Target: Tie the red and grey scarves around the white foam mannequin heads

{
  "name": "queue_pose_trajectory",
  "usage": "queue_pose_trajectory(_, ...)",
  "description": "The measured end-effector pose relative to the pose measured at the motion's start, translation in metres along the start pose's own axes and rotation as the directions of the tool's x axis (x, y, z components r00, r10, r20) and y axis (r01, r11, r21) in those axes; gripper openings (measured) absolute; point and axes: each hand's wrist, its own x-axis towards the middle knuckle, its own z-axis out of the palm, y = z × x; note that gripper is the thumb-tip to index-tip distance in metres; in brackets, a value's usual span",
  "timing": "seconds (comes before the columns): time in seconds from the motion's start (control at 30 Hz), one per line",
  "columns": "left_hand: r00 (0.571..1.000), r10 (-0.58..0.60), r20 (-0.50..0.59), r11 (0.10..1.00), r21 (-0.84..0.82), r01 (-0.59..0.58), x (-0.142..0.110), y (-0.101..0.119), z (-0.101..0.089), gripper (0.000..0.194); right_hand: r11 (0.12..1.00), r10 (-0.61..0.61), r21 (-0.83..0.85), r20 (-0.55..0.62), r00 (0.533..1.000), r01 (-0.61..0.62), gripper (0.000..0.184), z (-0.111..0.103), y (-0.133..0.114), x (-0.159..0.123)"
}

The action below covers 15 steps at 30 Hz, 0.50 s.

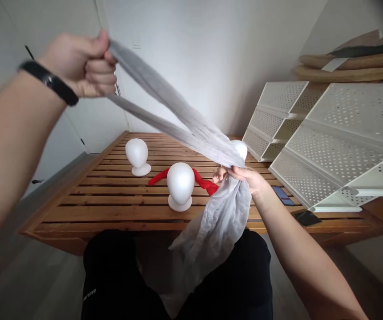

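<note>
Your raised left hand is clenching the grey cloth at ten o'clock. Your lower right hand is pinching its gathers near three o'clock, as it's stretching between them.

You are sitting in what looks like a home, a pale wall standing behind a slatted wooden worktop and perforated white storage bins.
</note>
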Motion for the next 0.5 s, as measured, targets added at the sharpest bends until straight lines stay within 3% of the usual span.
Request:
queue_pose_trajectory(0.03, 0.997, 0.072, 0.018, 0.997, 0.010, -0.072, -0.007, -0.025, -0.010, 0.049, 1.000, 0.022, 0.011, 0.015, 1.000, -0.022, 0.064, -0.010, 0.005, -0.001)
queue_pose_trajectory(0.1, 0.986, 0.147, -0.080, 0.985, -0.080, -0.153, -0.014, -0.069, -0.034, 0.049, 0.994, 0.103, 0.034, 0.050, 0.993, -0.105, 0.063, -0.031, 0.021, -0.002)
queue_pose_trajectory(0.17, 0.968, 0.087, -0.237, 0.968, -0.208, -0.138, -0.013, -0.106, -0.061, 0.049, 0.980, 0.186, 0.069, 0.037, 0.982, -0.188, 0.059, -0.051, 0.039, -0.002)
queue_pose_trajectory(0.23, 0.948, -0.001, -0.318, 0.952, -0.290, -0.096, -0.006, -0.136, -0.088, 0.046, 0.970, 0.218, 0.115, -0.031, 0.975, -0.214, 0.050, -0.070, 0.053, 0.000)
queue_pose_trajectory(0.4, 0.947, 0.017, -0.320, 0.918, -0.371, -0.142, 0.030, -0.182, -0.138, 0.042, 0.959, 0.280, 0.081, -0.105, 0.954, -0.272, 0.039, -0.117, 0.064, 0.023)
queue_pose_trajectory(0.5, 0.945, 0.017, -0.327, 0.905, -0.396, -0.153, 0.065, -0.194, -0.153, 0.052, 0.977, 0.208, 0.094, -0.232, 0.950, -0.191, 0.038, -0.144, 0.062, 0.063)
